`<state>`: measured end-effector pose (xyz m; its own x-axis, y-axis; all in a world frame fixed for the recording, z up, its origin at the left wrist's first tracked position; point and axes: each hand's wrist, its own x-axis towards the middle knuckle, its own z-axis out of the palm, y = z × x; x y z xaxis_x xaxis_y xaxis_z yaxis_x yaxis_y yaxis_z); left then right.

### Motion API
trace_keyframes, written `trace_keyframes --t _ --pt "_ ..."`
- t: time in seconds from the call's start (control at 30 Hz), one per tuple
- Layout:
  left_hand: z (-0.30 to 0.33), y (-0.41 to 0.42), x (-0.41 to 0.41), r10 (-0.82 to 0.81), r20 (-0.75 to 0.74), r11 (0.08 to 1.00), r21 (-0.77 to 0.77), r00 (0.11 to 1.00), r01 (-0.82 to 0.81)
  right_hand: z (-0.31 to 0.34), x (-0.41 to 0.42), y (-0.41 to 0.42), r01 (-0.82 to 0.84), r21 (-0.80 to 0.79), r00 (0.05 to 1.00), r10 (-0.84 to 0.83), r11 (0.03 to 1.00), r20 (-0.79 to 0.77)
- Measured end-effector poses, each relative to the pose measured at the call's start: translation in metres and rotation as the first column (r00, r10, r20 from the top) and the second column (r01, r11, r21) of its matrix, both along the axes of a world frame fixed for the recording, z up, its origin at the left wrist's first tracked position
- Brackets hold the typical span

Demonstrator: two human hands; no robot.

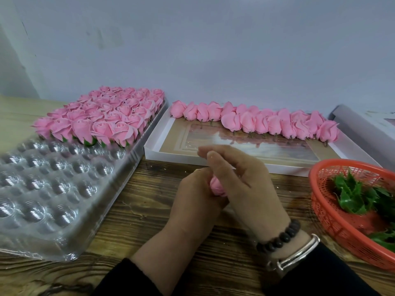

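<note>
My left hand (193, 197) curls round a pink rose head (217, 186) above the wooden table, and only a small part of the flower shows between my hands. My right hand (239, 178) lies over it from the right, thumb and forefinger extended above the rose; whether they pinch anything I cannot tell. A clear plastic blister tray (53, 189) at the left holds several pink roses (102, 116) in its far rows, and its near cups are empty. A flat white box lid (162, 154) behind my hands holds a row of pink rose heads (267, 122) lying on their sides.
A red plastic basket (320, 201) with several green leaf calyxes (354, 195) stands at the right. A grey-white box (363, 129) sits at the far right by the wall. The wooden table (149, 199) edge runs close to me.
</note>
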<state>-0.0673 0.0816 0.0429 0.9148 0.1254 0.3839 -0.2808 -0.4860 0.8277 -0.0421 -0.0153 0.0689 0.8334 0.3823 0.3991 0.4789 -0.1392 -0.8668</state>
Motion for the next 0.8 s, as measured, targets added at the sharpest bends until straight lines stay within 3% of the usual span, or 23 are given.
trace_keyframes --t 0.13,0.37,0.4,0.5,0.6,0.7,0.8 --pt "0.006 -0.010 0.002 -0.090 0.005 0.995 -0.050 0.996 0.090 -0.004 0.000 0.005 0.052 -0.225 0.987 -0.015 0.973 0.162" --pt "0.007 0.002 -0.010 -0.213 -0.262 0.977 -0.068 0.942 0.202 -0.003 0.001 -0.004 -0.141 -0.332 0.988 0.155 0.933 0.016" --pt "0.008 0.002 -0.010 -0.201 -0.274 0.967 -0.207 0.940 0.146 -0.002 0.000 -0.005 -0.168 -0.317 0.986 0.167 0.933 -0.030" --pt "0.015 -0.005 -0.010 -0.241 -0.267 0.960 -0.207 0.933 0.189 0.001 0.001 -0.008 -0.190 -0.029 0.964 0.180 0.981 -0.196" --pt "0.015 -0.004 -0.007 -0.240 -0.224 0.943 -0.287 0.945 0.171 0.003 0.009 -0.013 0.007 0.253 0.981 0.042 0.967 -0.188" --pt "0.011 -0.003 -0.004 -0.146 -0.151 0.958 -0.268 0.978 0.102 -0.001 0.009 -0.010 0.110 0.223 0.991 -0.089 0.969 -0.102" --pt "0.012 -0.006 -0.004 -0.131 -0.134 0.979 -0.175 0.982 0.107 -0.004 0.002 -0.001 0.104 0.051 0.994 -0.105 0.993 0.010"
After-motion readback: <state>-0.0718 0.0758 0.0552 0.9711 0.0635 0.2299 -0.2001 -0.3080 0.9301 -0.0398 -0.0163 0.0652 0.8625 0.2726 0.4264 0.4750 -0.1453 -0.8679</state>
